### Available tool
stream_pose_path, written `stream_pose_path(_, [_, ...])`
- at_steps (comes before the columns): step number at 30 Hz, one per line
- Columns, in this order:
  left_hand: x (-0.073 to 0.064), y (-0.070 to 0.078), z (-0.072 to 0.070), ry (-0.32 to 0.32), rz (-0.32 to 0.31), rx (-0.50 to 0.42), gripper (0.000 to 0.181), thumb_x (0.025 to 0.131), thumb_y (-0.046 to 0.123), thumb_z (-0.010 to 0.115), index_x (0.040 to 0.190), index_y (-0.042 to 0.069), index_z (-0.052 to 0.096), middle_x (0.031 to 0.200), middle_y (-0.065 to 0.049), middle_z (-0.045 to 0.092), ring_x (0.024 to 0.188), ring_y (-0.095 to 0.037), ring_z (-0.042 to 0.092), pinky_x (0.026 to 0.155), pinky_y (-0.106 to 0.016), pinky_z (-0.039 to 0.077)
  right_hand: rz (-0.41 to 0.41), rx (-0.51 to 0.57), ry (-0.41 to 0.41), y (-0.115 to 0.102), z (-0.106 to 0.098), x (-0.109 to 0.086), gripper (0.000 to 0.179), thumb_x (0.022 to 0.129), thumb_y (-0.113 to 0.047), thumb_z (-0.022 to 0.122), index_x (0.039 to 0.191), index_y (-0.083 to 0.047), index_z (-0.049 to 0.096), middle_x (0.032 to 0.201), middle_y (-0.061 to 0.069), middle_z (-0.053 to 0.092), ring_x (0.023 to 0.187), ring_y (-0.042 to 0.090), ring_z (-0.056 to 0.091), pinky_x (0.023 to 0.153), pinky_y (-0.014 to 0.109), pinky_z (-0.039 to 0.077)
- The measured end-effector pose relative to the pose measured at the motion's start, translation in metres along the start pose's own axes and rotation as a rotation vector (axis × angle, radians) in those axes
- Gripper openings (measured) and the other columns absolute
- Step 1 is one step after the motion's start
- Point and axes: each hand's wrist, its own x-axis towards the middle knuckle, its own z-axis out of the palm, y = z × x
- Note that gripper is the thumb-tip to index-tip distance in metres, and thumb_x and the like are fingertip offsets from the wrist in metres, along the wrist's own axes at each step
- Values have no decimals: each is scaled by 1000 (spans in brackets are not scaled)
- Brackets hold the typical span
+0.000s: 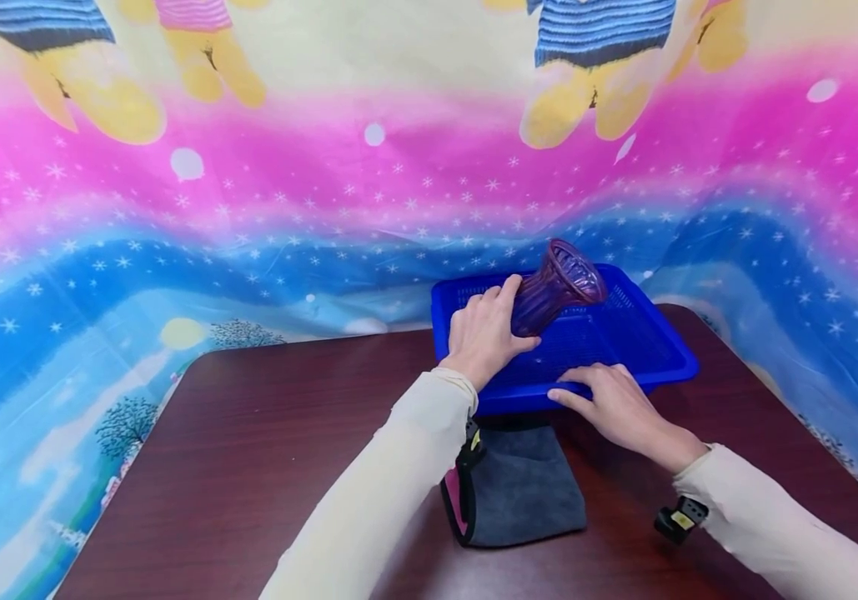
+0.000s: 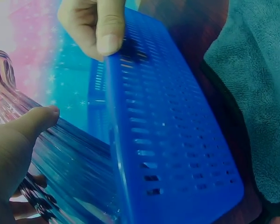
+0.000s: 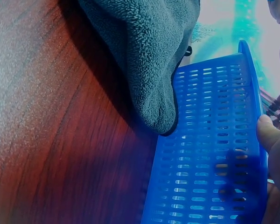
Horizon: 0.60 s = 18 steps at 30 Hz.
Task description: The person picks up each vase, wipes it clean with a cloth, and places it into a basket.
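Observation:
A ribbed purple glass vase (image 1: 558, 283) leans over the blue plastic basket (image 1: 679, 362), its flared mouth up and toward the right. My left hand (image 1: 481, 333) grips the vase's body, thumb on the near side, as the left wrist view also shows on the glass (image 2: 77, 158). Whether the vase's base touches the basket floor I cannot tell. At the basket's near rim, my right hand (image 1: 616, 408) holds the edge with the thumb outside; the other fingers are partly hidden behind the rim. Just in front of the basket lies a folded dark grey cloth (image 1: 526, 487).
A dark reddish-brown wooden table (image 1: 286, 442) carries everything. Behind it hangs a printed cloth backdrop (image 1: 308, 183) in pink and blue, close to the basket's far side. The grey cloth has a black border and a pink patch at its left edge.

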Motion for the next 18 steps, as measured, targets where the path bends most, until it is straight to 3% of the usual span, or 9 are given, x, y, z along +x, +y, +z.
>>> stream_pose_path(7, [3, 7, 10, -23, 3, 78, 87, 80, 65, 74, 150, 31, 34, 133, 0, 65, 113, -24, 66, 74, -39, 60, 4, -4, -3, 1, 0, -1, 33, 97, -37, 67, 110, -9, 77, 105, 8, 78, 103, 33, 69, 92, 58, 42])
stream_pose_path(18, [2, 14, 25, -70, -12, 112, 88, 80, 64, 76, 151, 31, 36, 130, 0, 67, 107, -23, 69, 75, -38, 60, 15, -2, -9, 0, -1, 0, 34, 96, -37, 68, 112, -7, 76, 106, 10, 78, 103, 34, 68, 93, 59, 42])
